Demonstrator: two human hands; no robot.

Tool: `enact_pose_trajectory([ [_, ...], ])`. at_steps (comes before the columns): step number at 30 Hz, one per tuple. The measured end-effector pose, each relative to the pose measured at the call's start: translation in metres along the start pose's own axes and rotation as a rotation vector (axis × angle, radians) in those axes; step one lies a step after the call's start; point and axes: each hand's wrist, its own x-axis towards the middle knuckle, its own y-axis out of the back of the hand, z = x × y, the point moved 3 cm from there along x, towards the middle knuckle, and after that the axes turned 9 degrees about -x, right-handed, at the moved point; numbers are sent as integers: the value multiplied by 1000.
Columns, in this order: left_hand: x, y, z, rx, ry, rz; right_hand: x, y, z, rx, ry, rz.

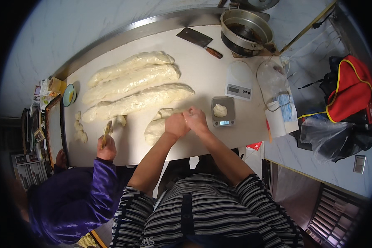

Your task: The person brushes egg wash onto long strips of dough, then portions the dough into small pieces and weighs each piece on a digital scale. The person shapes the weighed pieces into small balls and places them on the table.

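A thick lump of pale dough (155, 129) lies at the front of the white table. My left hand (176, 125) is wrapped over its right end. Pressed against it, my right hand (195, 119) is closed at the same end of the dough; the fingertips of both hands are hidden. Just to the right, a small silver scale (229, 117) with a lit display carries a dough ball (220, 110). Behind my hands lie long, glossy dough rolls (140, 100), side by side.
A co-worker's hand (106, 149) in a purple sleeve holds a yellowish tool by small dough pieces (79, 128). A cleaver (196, 38) lies at the back, near a metal pot (252, 43) of dark liquid. A white scale (239, 74) and plastic bags (273, 76) stand right.
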Motion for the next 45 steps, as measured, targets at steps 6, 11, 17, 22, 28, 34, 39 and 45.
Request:
enact_pose_trajectory([
  [6, 16, 5, -4, 137, 18, -180, -23, 29, -18, 143, -43, -181],
  [11, 33, 27, -17, -108, 203, -46, -43, 70, -9, 213, 110, -324],
  [17, 11, 36, -44, -285, -92, 14, 3, 124, 72, -489, -52, 95],
  [22, 4, 29, -54, -40, -204, 51, 14, 103, 67, -781, 92, 55],
  [28, -6, 16, -47, -163, -47, 138, 24, 49, 10, 458, 115, -290],
  [34, -16, 9, -44, -335, -106, 317, 7, -19, 6, 324, -208, -571],
  [39, -15, 4, -46, -493, -94, 180, -5, -11, 1, 231, 134, -365],
  [45, -6, -9, -31, -250, 22, 240, 4, -12, 0, 150, 1, -132],
])
